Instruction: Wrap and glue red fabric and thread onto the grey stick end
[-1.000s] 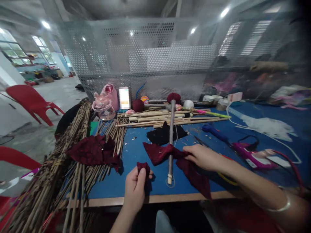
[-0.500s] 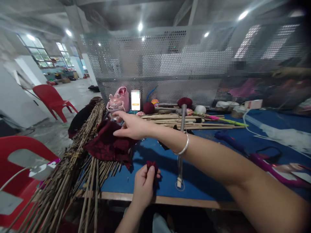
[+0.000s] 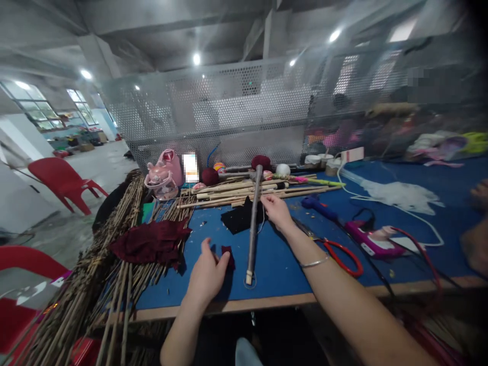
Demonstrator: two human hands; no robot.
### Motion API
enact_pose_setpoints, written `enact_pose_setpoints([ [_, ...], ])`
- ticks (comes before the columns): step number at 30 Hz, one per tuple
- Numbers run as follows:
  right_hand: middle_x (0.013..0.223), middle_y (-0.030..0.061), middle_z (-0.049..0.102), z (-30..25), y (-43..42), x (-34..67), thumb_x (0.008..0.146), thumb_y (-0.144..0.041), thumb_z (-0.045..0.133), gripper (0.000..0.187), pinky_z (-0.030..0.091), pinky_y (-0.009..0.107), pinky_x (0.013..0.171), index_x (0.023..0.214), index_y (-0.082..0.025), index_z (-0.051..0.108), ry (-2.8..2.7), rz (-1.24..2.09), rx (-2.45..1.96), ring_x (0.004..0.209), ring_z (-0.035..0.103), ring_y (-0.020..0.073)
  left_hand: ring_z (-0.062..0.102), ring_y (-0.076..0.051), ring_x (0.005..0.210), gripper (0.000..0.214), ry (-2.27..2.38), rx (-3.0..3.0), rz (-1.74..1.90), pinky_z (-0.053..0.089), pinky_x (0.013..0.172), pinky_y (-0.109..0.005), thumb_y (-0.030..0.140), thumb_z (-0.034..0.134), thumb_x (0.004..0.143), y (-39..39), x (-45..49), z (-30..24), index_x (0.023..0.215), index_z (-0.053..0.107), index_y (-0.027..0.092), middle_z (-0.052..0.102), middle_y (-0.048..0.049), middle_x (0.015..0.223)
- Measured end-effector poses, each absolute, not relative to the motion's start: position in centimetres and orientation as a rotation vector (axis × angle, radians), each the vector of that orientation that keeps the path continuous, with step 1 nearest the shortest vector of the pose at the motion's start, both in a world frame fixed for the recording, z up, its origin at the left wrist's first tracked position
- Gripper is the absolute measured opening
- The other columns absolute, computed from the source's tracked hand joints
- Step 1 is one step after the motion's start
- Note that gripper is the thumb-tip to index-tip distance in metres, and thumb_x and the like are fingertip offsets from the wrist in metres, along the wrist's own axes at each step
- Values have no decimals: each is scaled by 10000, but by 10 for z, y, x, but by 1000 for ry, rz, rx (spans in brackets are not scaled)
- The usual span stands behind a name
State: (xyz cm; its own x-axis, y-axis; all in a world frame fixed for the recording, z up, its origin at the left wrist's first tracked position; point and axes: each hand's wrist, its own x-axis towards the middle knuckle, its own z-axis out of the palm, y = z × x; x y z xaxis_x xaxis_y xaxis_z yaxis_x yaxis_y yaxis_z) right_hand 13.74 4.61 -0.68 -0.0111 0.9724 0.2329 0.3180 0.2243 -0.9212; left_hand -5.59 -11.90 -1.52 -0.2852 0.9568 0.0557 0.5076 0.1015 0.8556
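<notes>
Grey-covered rod [image 3: 253, 229]: near end by the tabletop's [image 3: 290, 277] front edge, covered to its pale tip [image 3: 249, 277]. Maroon cloth [image 3: 150, 244]: unattached, atop twigs [image 3: 125, 290] at left edge. Left hand [image 3: 208, 272]: fingers parted at maroon scrap [image 3: 228, 257]; hold indeterminable. Right hand [image 3: 277, 212]: fingers nearly together at rod; hold indeterminable.

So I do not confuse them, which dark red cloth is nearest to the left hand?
The small dark red piece at the thumb of the left hand; the larger dark red cloth lies apart, over the twigs.
</notes>
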Motion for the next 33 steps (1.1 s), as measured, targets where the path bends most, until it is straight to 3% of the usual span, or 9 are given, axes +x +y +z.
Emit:
enact_pose_setpoints([
  [2,516,-22,462,-15,45,142,749,-543,446,405,283,231,466,677,-150,513,-1504,803,-1280,473,367,94,580,-245,831,570,2084,1538,1204,413,708,-328,436,531,747,-114,-50,-3,1215,411,133,588,-121,915],
  [4,524,-20,459,-21,44,143,743,-525,467,390,282,233,485,645,-151,518,-1516,779,-1269,500,368,99,562,-248,867,501,2092,1650,1219,396,743,-340,431,494,767,-103,-39,4,1174,454,142,573,-128,957],
  [9,519,-23,456,-26,45,135,758,-464,480,332,288,232,494,635,-159,526,-1593,772,-1227,503,367,103,520,-179,598,261,1632,1599,872,355,586,-264,329,672,601,-54,-7,-5,783,609,153,558,-26,602],
  [13,556,-15,469,-6,30,141,774,-432,472,288,305,229,494,691,-162,525,-1584,749,-1211,513,381,106,401,-92,422,192,1381,1519,783,285,450,-217,308,644,621,-30,-2,-3,565,545,154,467,28,462],
  [17,620,-13,472,25,-22,163,785,-398,488,229,329,222,514,738,-177,518,-1616,715,-1170,559,399,106,359,-53,378,299,1167,1382,843,259,399,-192,442,572,695,-25,-7,12,683,561,143,476,40,492],
  [21,632,-39,432,26,-85,166,753,-376,550,199,336,209,498,769,-187,491,-1677,1196,-1178,546,389,88,325,-42,345,468,1078,1248,982,256,381,-182,515,551,693,-26,-4,17,957,555,129,453,75,463],
  [24,766,-31,464,9,-111,147,674,-322,642,348,341,200,488,933,-210,438,-1498,1342,-1202,557,403,74,360,-48,362,631,1028,1200,1082,274,404,-178,470,609,663,-27,-1,14,1154,471,100,488,75,447],
  [28,960,12,492,-9,-119,117,645,-275,683,462,371,192,532,987,-237,375,-1301,1554,-919,675,459,84,418,-58,405,658,975,1168,1180,297,438,-183,403,628,675,-28,0,7,1206,442,62,535,47,467],
  [33,586,-61,429,-14,-123,106,778,-433,560,285,213,182,406,874,-187,453,-1361,1846,-818,437,292,51,400,-57,390,638,981,1176,1168,292,430,-189,403,617,696,-28,1,0,1216,430,85,560,39,496],
])
